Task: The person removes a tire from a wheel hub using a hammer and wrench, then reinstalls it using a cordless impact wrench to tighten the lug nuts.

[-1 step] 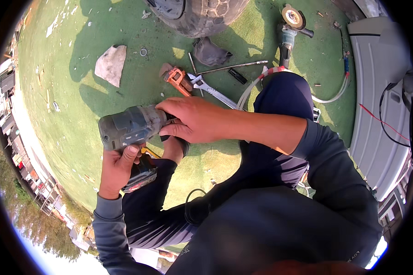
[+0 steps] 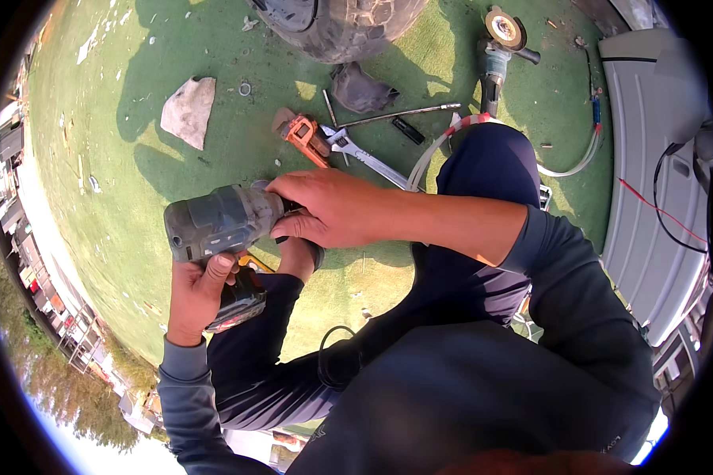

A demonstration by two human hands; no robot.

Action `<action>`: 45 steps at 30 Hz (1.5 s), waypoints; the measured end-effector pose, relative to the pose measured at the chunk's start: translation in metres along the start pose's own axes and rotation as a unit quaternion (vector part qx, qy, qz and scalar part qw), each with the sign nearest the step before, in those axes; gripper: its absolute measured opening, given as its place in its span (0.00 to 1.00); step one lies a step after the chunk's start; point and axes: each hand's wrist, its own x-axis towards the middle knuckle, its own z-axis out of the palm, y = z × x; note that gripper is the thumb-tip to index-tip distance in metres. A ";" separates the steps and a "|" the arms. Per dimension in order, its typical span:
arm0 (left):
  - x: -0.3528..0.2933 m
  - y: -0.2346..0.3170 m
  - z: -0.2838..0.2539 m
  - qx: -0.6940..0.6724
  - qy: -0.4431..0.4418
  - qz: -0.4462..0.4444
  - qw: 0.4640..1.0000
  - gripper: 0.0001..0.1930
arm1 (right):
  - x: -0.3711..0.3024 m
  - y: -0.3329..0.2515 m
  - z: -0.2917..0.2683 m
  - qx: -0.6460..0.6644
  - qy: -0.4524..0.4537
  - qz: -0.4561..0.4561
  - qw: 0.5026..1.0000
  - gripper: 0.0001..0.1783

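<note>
My left hand (image 2: 198,297) is wrapped round the handle of a grey cordless impact wrench (image 2: 218,220), its battery (image 2: 239,305) sticking out below. The tool lies level, with its nose pointing right. At that nose, my right hand (image 2: 329,207) has its thumb and fingers closed on a dark fitting (image 2: 291,206); most of the fitting is hidden by the fingers, so I cannot tell its exact kind. Just beyond my right hand, an orange pipe wrench (image 2: 303,136) and a silver adjustable wrench (image 2: 368,158) rest on the green ground.
An angle grinder (image 2: 495,63) lies at the far right, near a pale hose (image 2: 574,168). A long metal bar (image 2: 396,115), a dark cloth (image 2: 363,89) and a pale rag (image 2: 188,112) are spread about. At the top stands a tyre (image 2: 364,32); a grey panel (image 2: 650,158) is on the right.
The impact wrench and my left hand have shifted slightly left. My right hand has moved a little left too, and slightly more of the dark fitting shows.
</note>
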 end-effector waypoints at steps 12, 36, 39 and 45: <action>-0.040 0.065 -0.028 -0.260 0.267 0.044 0.927 0.32 | -0.039 0.119 -0.004 -0.384 0.122 0.401 0.823 0.22; -0.019 0.104 -0.019 -0.260 0.235 0.035 0.936 0.13 | -0.073 0.058 0.026 -0.362 0.052 0.167 0.916 0.09; -0.015 0.107 -0.018 -0.256 0.229 0.034 0.939 0.13 | -0.064 0.109 -0.005 -0.436 0.142 0.300 0.837 0.12; -0.008 0.101 -0.022 -0.256 0.215 0.025 0.942 0.13 | -0.079 0.163 -0.052 -0.431 0.110 0.576 0.685 0.16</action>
